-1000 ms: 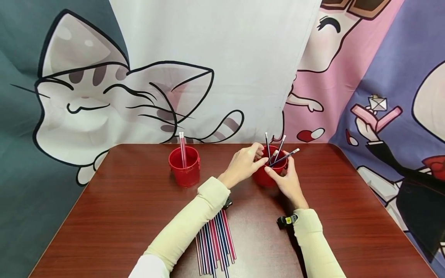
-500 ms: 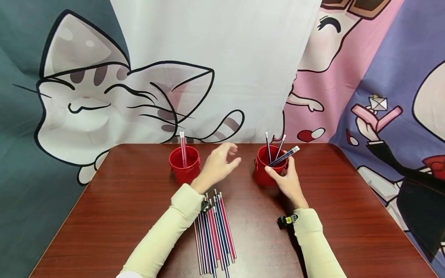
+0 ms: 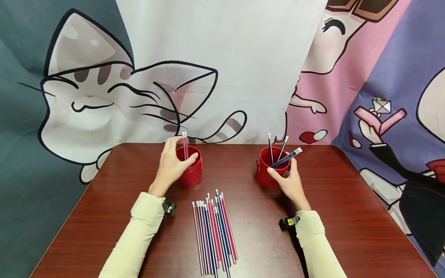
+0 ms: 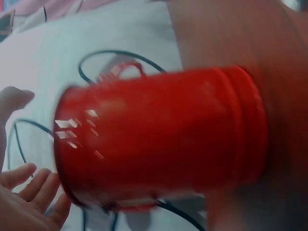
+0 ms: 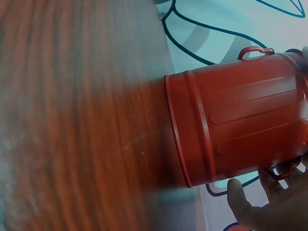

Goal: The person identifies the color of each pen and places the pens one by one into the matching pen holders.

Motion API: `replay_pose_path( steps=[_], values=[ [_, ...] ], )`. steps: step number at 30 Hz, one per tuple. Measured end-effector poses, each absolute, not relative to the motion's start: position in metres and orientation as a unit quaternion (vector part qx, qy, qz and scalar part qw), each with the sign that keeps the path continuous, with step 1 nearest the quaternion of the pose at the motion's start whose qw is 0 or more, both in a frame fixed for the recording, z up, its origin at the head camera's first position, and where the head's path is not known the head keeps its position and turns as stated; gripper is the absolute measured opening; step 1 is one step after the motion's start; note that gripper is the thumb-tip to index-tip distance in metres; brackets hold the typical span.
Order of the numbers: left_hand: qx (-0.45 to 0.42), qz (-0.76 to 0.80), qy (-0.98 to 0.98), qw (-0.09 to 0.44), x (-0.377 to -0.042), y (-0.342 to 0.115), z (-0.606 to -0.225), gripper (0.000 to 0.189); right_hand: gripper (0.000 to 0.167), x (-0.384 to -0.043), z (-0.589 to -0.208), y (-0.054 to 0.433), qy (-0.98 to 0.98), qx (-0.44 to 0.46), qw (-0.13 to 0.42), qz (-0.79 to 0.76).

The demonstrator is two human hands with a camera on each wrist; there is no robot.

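Observation:
My left hand (image 3: 172,161) is at the left red bucket (image 3: 192,175), thumb near the front of the rim and fingers by its far left side. In the left wrist view its fingers are spread around the mouth of that bucket (image 4: 159,134), holding nothing. Two pink pencils (image 3: 185,146) stand in it, eraser ends up. My right hand (image 3: 292,184) holds the right red bucket (image 3: 265,177) by its right side, thumb at the front rim. In the right wrist view, fingers lie by a side handle of this bucket (image 5: 245,115). Several dark pencils (image 3: 287,157) lean inside it.
Several pink and dark blue pencils (image 3: 213,231) lie side by side on the brown wooden table (image 3: 257,239), between my forearms, eraser ends away from me. A cloth with cartoon drawings (image 3: 264,58) hangs right behind the table's far edge.
My left hand has left the right bucket, swung left over the table and come to the left bucket. One more dark pencil now leans on the right rim. The right hand stays put.

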State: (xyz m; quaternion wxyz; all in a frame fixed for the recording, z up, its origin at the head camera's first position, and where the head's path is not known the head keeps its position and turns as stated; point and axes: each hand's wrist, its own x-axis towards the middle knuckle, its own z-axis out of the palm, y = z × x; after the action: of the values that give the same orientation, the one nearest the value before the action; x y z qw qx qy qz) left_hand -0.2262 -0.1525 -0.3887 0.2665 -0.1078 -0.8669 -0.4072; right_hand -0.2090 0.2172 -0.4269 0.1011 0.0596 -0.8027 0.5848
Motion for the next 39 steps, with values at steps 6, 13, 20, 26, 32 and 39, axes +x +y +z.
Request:
replay_pose_path(
  steps=[6, 13, 20, 26, 32, 39],
  values=[
    [-0.050, -0.427, -0.888, 0.166, -0.225, -0.168, -0.408, 0.095, 0.075, -0.207, -0.429, 0.218, -0.803, 0.054, 0.099, 0.585],
    [-0.047, -0.454, -0.882, 0.114, -0.226, -0.171, -0.424, 0.103, 0.075, -0.206, -0.429, 0.217, -0.797, 0.059, 0.089, 0.594],
    [-0.050, -0.480, -0.868, 0.119, -0.227, -0.172, -0.430, 0.093, 0.075, -0.206, -0.428, 0.217, -0.800, 0.060, 0.087, 0.591],
    [-0.038, -0.496, -0.861, 0.104, -0.230, -0.173, -0.433, 0.095, 0.076, -0.207, -0.425, 0.216, -0.803, 0.061, 0.077, 0.588],
    [-0.037, -0.516, -0.849, 0.105, -0.230, -0.171, -0.433, 0.093, 0.084, -0.204, -0.419, 0.223, -0.812, 0.055, 0.050, 0.579],
    [-0.044, -0.525, -0.844, 0.104, -0.231, -0.170, -0.432, 0.090, 0.108, -0.197, -0.410, 0.236, -0.938, 0.010, -0.051, 0.341]
  ],
)
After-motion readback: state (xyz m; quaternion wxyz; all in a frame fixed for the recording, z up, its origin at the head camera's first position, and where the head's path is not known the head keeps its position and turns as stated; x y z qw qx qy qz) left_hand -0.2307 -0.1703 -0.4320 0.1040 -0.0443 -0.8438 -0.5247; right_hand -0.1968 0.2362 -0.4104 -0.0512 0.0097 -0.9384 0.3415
